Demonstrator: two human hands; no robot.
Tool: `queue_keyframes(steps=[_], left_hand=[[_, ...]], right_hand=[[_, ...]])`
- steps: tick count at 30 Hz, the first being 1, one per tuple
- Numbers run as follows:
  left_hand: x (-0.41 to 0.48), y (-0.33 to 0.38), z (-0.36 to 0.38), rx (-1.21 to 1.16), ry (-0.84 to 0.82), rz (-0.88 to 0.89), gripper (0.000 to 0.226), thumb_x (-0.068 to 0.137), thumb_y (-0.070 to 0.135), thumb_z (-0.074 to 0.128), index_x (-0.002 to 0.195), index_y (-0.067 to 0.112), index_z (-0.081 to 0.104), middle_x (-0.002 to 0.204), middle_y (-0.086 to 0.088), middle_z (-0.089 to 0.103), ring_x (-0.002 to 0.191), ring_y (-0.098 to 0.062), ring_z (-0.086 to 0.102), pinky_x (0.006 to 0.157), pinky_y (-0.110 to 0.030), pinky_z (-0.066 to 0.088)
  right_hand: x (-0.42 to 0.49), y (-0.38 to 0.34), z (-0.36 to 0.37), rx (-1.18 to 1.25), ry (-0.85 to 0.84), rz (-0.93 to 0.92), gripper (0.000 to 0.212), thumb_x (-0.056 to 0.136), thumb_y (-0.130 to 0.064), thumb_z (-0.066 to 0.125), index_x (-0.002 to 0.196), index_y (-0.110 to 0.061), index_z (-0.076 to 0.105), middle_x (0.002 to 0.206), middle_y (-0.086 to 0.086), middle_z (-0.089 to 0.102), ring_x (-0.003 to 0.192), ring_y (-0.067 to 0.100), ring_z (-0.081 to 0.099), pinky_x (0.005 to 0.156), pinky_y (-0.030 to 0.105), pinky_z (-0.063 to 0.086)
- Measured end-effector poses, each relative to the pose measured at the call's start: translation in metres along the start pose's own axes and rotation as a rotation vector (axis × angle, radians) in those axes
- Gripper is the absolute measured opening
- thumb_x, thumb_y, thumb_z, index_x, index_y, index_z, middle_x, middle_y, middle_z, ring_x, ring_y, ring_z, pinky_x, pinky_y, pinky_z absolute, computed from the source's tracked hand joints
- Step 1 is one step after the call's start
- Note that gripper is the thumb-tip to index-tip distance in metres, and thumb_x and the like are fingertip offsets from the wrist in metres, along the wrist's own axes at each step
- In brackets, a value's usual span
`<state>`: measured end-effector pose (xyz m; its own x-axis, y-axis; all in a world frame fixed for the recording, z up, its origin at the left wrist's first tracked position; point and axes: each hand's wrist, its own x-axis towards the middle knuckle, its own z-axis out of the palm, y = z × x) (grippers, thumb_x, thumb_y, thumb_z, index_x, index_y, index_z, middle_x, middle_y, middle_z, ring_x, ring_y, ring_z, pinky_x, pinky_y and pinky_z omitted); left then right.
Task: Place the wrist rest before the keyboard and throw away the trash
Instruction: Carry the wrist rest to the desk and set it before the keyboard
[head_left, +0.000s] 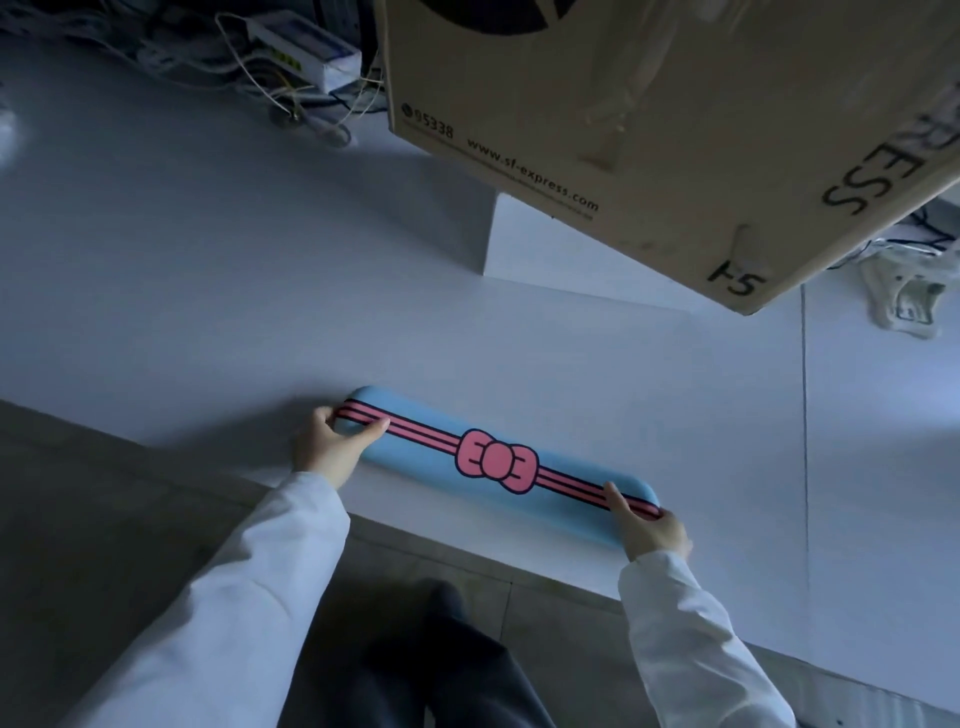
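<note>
A long blue wrist rest (426, 447) with pink stripes and a pink bow in its middle lies aslant near the front edge of the white table (208, 312). My left hand (332, 447) grips its left end, thumb on top. My right hand (649, 525) grips its right end the same way. No keyboard is in view. No trash can be made out.
A large brown cardboard box (649, 119) with printed lettering looms at the upper right. Beneath it lies a white flat box (545, 249). White cables and a power strip (306, 52) sit at the back. More cables (909, 291) lie at the far right.
</note>
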<state>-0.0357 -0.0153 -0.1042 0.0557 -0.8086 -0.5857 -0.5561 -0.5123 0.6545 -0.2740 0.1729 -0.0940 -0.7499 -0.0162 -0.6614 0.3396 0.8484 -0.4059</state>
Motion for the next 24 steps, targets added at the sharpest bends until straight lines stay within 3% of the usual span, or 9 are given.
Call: queue_keyframes(steps=[3,6,9,16,21,24], left_hand=[[-0.003,-0.002,-0.001,-0.116,-0.018,0.010,0.052,0.069,0.026,0.076,0.109,0.010,0.046,0.115,-0.009,0.055,0.110,-0.026,0.053,0.093,-0.038,0.041],[-0.008,-0.009,-0.008,-0.279,-0.061,-0.059,0.065,0.059,0.031,0.078,0.113,0.005,0.053,0.119,-0.018,0.063,0.109,-0.032,0.061,0.086,-0.042,0.051],[-0.012,-0.023,-0.017,-0.420,-0.036,-0.097,0.056,0.068,0.019,0.077,0.116,0.004,0.053,0.123,-0.019,0.062,0.112,-0.034,0.060,0.081,-0.039,0.050],[-0.035,-0.051,-0.059,-0.708,0.023,-0.113,0.040,0.075,0.008,0.071,0.109,0.009,0.050,0.120,-0.013,0.058,0.112,-0.029,0.058,0.086,-0.039,0.050],[-0.057,-0.085,-0.111,-0.847,0.019,-0.073,0.023,0.079,0.006,0.066,0.096,0.014,0.053,0.107,-0.007,0.062,0.097,-0.018,0.061,0.059,-0.019,0.057],[-0.071,-0.119,-0.152,-0.876,-0.005,-0.073,0.052,0.076,0.016,0.070,0.124,0.007,0.052,0.127,-0.011,0.061,0.112,-0.019,0.060,0.061,-0.014,0.056]], right_hand=[[-0.002,-0.005,-0.002,0.068,-0.067,-0.042,0.044,0.075,-0.033,0.069,0.098,0.002,0.056,0.089,0.015,0.055,0.083,0.030,0.052,0.074,0.034,0.040],[-0.007,-0.006,-0.001,0.135,-0.071,-0.115,0.038,0.075,-0.023,0.071,0.097,0.003,0.054,0.079,0.012,0.055,0.081,0.029,0.052,0.084,0.042,0.050],[-0.012,-0.006,0.000,0.148,-0.097,-0.196,0.030,0.074,-0.020,0.071,0.088,-0.001,0.053,0.069,0.006,0.052,0.082,0.030,0.054,0.091,0.054,0.049],[-0.039,-0.014,0.016,0.204,-0.142,-0.337,0.028,0.072,-0.020,0.074,0.088,-0.007,0.056,0.088,0.013,0.057,0.084,0.027,0.055,0.092,0.053,0.050],[-0.078,-0.013,0.035,0.227,-0.226,-0.462,0.019,0.071,-0.020,0.074,0.078,-0.013,0.057,0.072,0.001,0.057,0.086,0.026,0.055,0.092,0.049,0.050],[-0.112,-0.006,0.052,0.196,-0.264,-0.533,0.019,0.071,-0.022,0.074,0.067,-0.023,0.055,0.071,-0.002,0.056,0.086,0.025,0.056,0.090,0.047,0.049]])
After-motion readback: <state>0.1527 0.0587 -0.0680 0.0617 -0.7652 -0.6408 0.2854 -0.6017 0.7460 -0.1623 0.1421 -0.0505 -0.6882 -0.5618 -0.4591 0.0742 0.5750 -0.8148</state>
